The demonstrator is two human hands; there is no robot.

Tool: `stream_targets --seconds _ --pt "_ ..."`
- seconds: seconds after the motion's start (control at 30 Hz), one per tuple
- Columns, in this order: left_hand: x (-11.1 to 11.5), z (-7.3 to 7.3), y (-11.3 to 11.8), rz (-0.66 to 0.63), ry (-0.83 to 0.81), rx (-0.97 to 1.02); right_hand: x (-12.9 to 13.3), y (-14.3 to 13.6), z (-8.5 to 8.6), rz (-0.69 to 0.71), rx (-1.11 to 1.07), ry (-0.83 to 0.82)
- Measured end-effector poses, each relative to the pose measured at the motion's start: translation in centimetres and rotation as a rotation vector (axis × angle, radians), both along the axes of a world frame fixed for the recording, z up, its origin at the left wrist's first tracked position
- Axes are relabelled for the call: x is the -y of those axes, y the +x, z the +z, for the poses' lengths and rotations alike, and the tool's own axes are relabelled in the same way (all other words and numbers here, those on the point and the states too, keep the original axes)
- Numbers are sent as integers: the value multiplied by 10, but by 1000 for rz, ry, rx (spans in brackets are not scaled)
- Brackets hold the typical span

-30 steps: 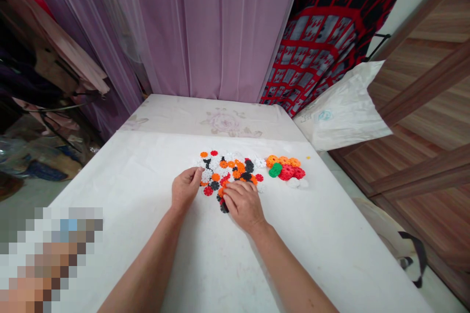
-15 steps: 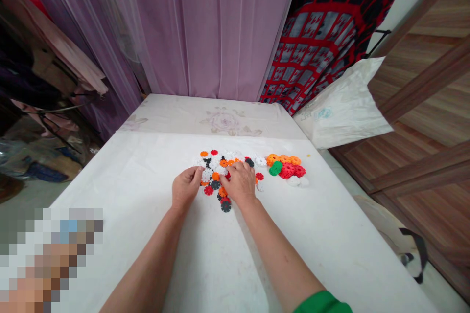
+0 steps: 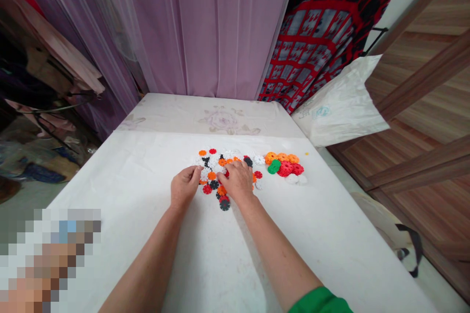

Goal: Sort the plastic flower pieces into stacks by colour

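Observation:
A loose pile of notched plastic discs in white, orange, red and black [image 3: 214,184] lies mid-table between my hands. My left hand [image 3: 185,187] is at the pile's left edge, thumb and forefinger pinched together; anything between them is too small to make out. Over the pile's right part rests my right hand [image 3: 238,179], palm down, its thumb apart from the bent fingers. A red disc [image 3: 226,173] shows beside that thumb. The right fingertips are partly hidden among the discs. Towards me, a black disc [image 3: 224,205] sticks out of the pile.
Right of the pile sit sorted stacks: orange discs [image 3: 282,157], red discs [image 3: 285,168], a green stack [image 3: 273,167] and white discs [image 3: 292,179]. A white sack [image 3: 341,107] leans at the right table edge. Purple curtains [image 3: 205,29] hang behind the white-covered table [image 3: 110,176].
The view has shifted slightly. Both hands stay in nearly the same places, and the discs and stacks look unchanged.

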State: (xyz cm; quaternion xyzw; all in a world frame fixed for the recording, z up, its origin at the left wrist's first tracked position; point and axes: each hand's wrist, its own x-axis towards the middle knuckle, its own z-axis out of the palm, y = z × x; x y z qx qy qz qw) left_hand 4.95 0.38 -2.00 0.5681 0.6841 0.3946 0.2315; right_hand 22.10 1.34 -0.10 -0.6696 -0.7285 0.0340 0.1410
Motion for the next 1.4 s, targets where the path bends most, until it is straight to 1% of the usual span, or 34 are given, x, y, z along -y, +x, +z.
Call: stream_targets --seconds 0.27,0.47,0.6,0.8,1.0,1.07,1.1,1.2,1.3,1.4 --pt "0 -2 0 5 0 19 -5 -3 2 13 8 -20" --pt "0 -2 0 8 -6 34 -2 10 -2 1 -89 8" --pt "0 -1 1 5 -2 42 0 17 -4 -4 -49 26" --pt "2 1 1 4 -1 32 -3 11 -1 -14 -5 -33" --pt "0 -3 -1 9 -12 21 -5 9 5 -27 9 -69" --pt "-3 -2 -7 19 26 -34 -6 9 6 -22 6 -81" --pt "-4 -1 -11 20 65 -93 -7 8 7 -22 3 -90" --pt "-8 0 -23 -20 159 -349 -10 7 9 -35 -12 -117" --pt "-9 -2 -28 -74 81 -572 -13 5 12 -36 -18 -145" --pt "-6 -5 -26 -108 4 -684 -14 6 15 -32 -2 -162"
